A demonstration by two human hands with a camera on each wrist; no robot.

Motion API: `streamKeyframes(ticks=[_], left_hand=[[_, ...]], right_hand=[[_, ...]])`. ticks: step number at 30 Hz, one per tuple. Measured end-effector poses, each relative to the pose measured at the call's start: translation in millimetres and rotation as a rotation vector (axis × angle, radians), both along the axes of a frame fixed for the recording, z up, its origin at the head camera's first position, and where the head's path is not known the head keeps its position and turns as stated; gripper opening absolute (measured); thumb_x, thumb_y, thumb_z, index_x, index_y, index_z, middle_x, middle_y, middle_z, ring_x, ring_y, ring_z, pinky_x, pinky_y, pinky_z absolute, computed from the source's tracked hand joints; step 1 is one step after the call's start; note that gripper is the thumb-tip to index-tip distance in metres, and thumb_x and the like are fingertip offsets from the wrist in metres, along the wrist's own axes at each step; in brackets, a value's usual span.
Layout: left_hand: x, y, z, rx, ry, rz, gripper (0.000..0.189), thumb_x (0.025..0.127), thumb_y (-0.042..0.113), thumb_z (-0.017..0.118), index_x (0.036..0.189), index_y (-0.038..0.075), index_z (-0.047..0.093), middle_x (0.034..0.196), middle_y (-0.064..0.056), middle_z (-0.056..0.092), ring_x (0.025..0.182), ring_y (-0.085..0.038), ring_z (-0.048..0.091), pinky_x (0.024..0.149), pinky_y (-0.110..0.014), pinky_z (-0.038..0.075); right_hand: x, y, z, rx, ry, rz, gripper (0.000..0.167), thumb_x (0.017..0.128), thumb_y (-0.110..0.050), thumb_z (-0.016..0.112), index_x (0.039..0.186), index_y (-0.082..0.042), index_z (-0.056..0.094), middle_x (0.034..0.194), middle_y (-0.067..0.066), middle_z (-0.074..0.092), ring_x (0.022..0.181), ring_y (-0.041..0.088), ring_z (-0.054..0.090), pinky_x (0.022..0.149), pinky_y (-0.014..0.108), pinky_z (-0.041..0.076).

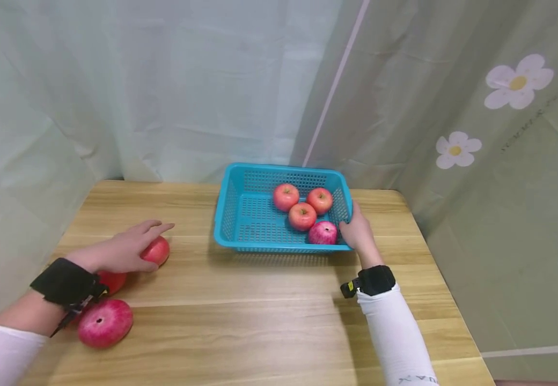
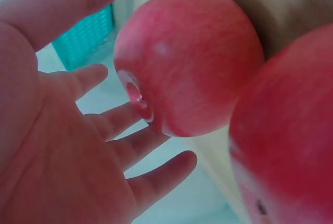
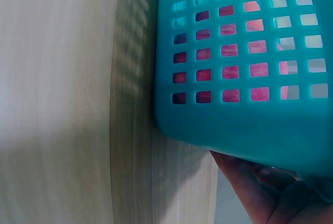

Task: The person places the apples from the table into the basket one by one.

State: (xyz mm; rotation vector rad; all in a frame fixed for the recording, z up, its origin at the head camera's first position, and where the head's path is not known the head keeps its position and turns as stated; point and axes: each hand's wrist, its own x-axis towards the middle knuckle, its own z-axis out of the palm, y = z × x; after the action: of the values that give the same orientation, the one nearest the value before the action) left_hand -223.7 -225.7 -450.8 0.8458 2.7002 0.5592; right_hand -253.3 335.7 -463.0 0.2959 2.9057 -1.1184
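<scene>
Magenta and glossy, one apple point(image 1: 105, 323) lies nearest on the wooden counter point(image 1: 259, 327), close to the left wrist. Just past it the left hand point(image 1: 126, 249), its forearm point(image 1: 23, 316) slanting in from the lower left, holds thumb and fingers spread apart about a red apple point(image 1: 159, 251). Farther off, the right arm point(image 1: 395, 332) stretches forward, its right hand point(image 1: 358, 230) clamped on the near right corner of the blue basket point(image 1: 279, 247), which contains four fruits point(image 1: 302, 216).

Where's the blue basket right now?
In the head view, the blue basket stands near the middle of the far edge of the table, with the person's right grip holding its right end.
</scene>
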Motion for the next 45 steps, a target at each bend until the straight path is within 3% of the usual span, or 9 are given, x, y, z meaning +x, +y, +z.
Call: streamKeyframes(ticks=[7, 17, 28, 45], left_hand=[[-10.6, 3.6, 1.5, -0.059, -0.09, -0.011, 0.102, 0.073, 0.023, 0.097, 0.157, -0.001, 0.043, 0.146, -0.034, 0.044, 0.124, -0.052, 0.051, 0.09, -0.063, 0.056], [-18.5, 3.0, -1.8, -0.101, -0.184, -0.002, 0.098, 0.071, 0.02, 0.097, 0.154, 0.002, 0.049, 0.139, -0.031, 0.047, 0.114, -0.044, 0.056, 0.088, -0.06, 0.055], [-19.5, 5.2, -4.9, -0.144, -0.15, -0.037, 0.084, 0.067, 0.014, 0.098, 0.141, 0.006, 0.061, 0.117, -0.013, 0.058, 0.1, -0.03, 0.059, 0.08, -0.05, 0.054], [-22.8, 5.4, -12.7, -0.156, -0.131, -0.023, 0.071, 0.062, 0.009, 0.099, 0.124, 0.014, 0.066, 0.108, -0.007, 0.057, 0.091, -0.026, 0.059, 0.074, -0.045, 0.053]], right_hand=[[1.1, -1, 0.8, -0.008, -0.004, -0.007, 0.077, 0.105, -0.012, 0.054, 0.17, -0.004, 0.014, 0.16, 0.032, 0.041, 0.145, 0.051, 0.044, 0.117, 0.066, 0.037], [0.6, -2, 2.0, -0.013, -0.011, -0.015, 0.077, 0.106, -0.013, 0.054, 0.17, -0.005, 0.014, 0.161, 0.031, 0.04, 0.145, 0.051, 0.044, 0.117, 0.066, 0.037], [0.6, -2, 1.8, -0.016, -0.004, -0.015, 0.075, 0.105, -0.012, 0.055, 0.17, -0.005, 0.017, 0.159, 0.031, 0.043, 0.143, 0.05, 0.046, 0.116, 0.067, 0.038], [-0.1, -1, 0.8, -0.01, -0.017, -0.004, 0.077, 0.107, -0.013, 0.054, 0.171, -0.005, 0.012, 0.162, 0.031, 0.04, 0.146, 0.051, 0.043, 0.117, 0.067, 0.037]])
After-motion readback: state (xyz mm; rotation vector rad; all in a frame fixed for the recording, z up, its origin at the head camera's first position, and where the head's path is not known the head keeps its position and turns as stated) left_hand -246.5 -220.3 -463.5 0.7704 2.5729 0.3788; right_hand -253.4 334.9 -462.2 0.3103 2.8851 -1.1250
